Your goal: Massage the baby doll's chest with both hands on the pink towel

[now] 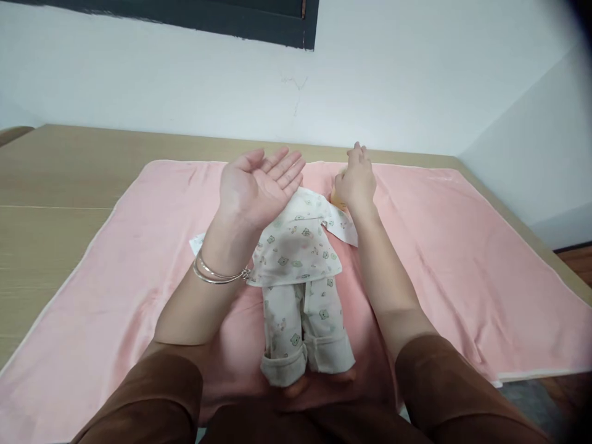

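Note:
A doll in white pajamas lies on a pink blanket (430,246), its feet toward me. Its pajama top (296,246) and pajama trousers (303,327) carry a small green animal print, and the trouser cuffs are rolled up. My left hand (263,185) is palm up over the upper end of the top, fingers stretched out, holding nothing. Beyond the sleeve on the right, my right hand (357,179) shows its back, with some fingers extended away from me. A yellowish-orange thing (337,198) shows partly beside it; I cannot tell what it is. The doll's head is not clearly visible.
The blanket covers much of a wooden table (60,185), which stands against a white wall (393,80). A dark frame (259,28) is on the wall above. Two thin bangles (217,276) circle my left wrist. Part of a rounded wooden edge (16,134) shows at far left.

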`<action>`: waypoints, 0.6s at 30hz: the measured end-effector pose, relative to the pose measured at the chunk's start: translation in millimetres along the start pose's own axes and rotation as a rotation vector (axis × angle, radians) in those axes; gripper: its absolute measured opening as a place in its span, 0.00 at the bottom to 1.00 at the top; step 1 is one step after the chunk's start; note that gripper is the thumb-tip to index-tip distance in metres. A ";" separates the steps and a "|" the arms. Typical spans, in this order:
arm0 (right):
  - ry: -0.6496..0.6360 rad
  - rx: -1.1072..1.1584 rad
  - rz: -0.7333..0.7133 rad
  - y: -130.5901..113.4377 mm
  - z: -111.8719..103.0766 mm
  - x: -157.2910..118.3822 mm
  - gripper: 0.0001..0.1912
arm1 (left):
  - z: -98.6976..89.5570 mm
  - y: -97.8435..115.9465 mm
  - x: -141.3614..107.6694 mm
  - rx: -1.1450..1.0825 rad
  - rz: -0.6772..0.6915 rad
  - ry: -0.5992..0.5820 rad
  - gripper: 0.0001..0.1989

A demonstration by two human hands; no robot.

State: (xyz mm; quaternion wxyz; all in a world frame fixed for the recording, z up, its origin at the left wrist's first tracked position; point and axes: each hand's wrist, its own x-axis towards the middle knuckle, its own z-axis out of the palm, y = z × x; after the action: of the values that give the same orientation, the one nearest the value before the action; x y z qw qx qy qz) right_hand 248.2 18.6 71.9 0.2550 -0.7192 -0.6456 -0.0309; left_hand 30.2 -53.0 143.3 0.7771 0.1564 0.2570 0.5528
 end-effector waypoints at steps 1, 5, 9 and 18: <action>-0.021 -0.030 0.007 -1.4 1.2 -1.5 0.37 | -0.7 3.6 -4.6 0.001 0.012 -0.002 0.29; -0.009 -0.189 0.001 -8.3 6.6 -10.2 0.43 | 1.0 13.0 -21.5 0.009 0.016 -0.013 0.26; -0.035 -0.259 0.052 -19.6 9.6 -23.0 0.46 | 5.5 15.0 -35.2 0.062 0.085 -0.023 0.24; -0.252 0.441 -0.157 -79.1 -35.6 -84.8 0.34 | 10.1 -20.7 -41.3 0.138 0.092 0.091 0.19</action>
State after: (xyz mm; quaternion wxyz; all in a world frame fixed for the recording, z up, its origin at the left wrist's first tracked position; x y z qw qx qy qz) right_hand 169.8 -70.4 97.0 0.3197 -0.5922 -0.7172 0.1806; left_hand 41.5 -98.3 150.0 0.7256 0.1961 0.3221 0.5756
